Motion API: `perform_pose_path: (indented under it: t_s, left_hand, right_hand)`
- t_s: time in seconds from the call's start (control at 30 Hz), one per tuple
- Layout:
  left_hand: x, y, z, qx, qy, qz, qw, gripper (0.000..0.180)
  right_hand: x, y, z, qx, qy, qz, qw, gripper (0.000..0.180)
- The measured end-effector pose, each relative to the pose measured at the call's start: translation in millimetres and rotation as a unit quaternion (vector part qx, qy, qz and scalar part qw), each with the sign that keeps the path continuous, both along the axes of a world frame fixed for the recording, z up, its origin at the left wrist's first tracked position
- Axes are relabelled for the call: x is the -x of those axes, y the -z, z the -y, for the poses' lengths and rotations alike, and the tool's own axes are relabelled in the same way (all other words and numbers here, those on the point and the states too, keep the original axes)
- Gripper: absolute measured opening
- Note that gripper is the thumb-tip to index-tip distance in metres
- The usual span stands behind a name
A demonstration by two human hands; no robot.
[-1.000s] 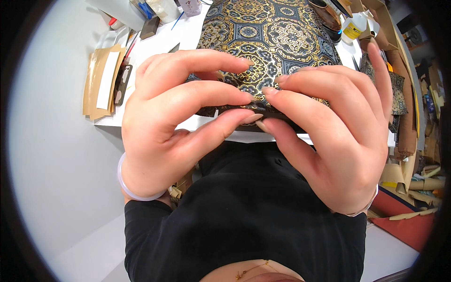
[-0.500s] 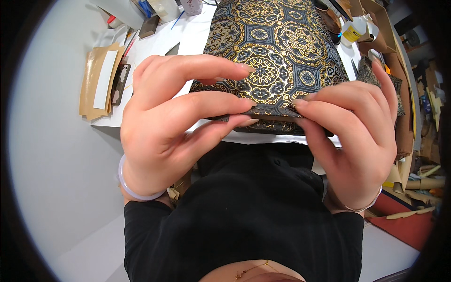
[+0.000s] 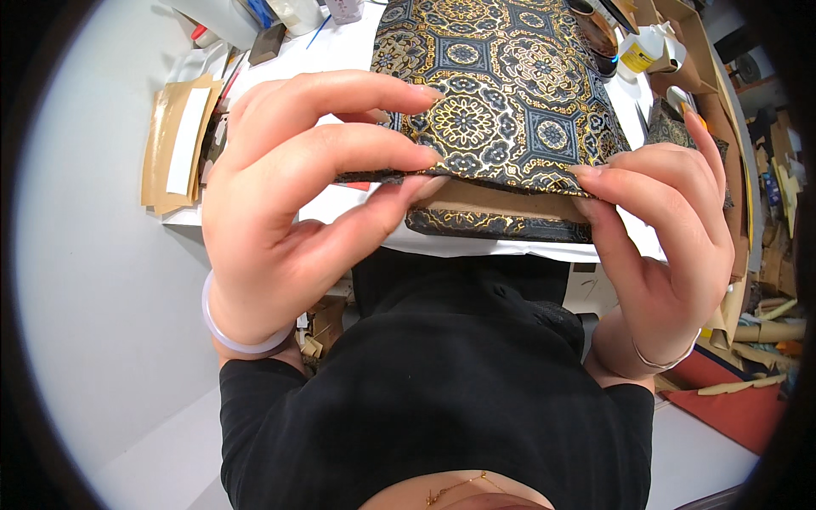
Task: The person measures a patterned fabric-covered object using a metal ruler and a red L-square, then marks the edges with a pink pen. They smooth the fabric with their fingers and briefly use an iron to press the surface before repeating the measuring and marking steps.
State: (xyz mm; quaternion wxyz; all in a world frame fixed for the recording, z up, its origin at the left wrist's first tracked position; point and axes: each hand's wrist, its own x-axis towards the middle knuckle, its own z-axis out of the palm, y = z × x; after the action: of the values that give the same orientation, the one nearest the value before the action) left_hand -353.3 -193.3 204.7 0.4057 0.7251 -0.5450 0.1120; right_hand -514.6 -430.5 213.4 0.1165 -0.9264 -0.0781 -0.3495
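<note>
A sheet of dark blue and gold patterned brocade fabric (image 3: 493,93) lies over a flat brown board (image 3: 501,202) on the white table (image 3: 348,51). My left hand (image 3: 297,204) pinches the fabric's near edge at the left between thumb and fingers. At the right end of that edge my right hand (image 3: 663,229) grips the fabric with its fingertips. Between both hands the edge is lifted a little off the board, and a strip of the same fabric shows below the board's front edge.
Brown card pieces with a white strip (image 3: 174,140) lie at the table's left edge. A white and yellow glue bottle (image 3: 646,47) stands at the far right. Cardboard scraps (image 3: 765,297) and a red sheet (image 3: 731,408) lie on the floor to the right.
My hands have moved apart along the fabric's near edge, the right one sliding right. The edge now stands lifted and the brown board shows beneath it.
</note>
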Motion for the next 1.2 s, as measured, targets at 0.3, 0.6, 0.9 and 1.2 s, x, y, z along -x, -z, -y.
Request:
perform_pose_path:
  t_s: [0.3, 0.6, 0.9, 1.2]
  left_hand:
    - [6, -18, 15, -0.059, 0.027, 0.085, 0.994, 0.038]
    - [9, -14, 50, 0.066, 0.019, 0.200, 0.977, 0.026]
    - [12, -22, 23, -0.080, 0.000, 0.187, 0.979, 0.024]
    - [9, -21, 19, -0.075, 0.026, 0.164, 0.983, 0.033]
  right_hand:
    - [1, 0, 1, -0.010, -0.006, -0.006, 1.000, 0.033]
    - [1, 4, 1, -0.023, -0.010, 0.007, 1.000, 0.030]
    - [1, 3, 2, -0.015, -0.013, 0.004, 1.000, 0.027]
    - [0, 1, 0, -0.017, -0.008, 0.002, 1.000, 0.025]
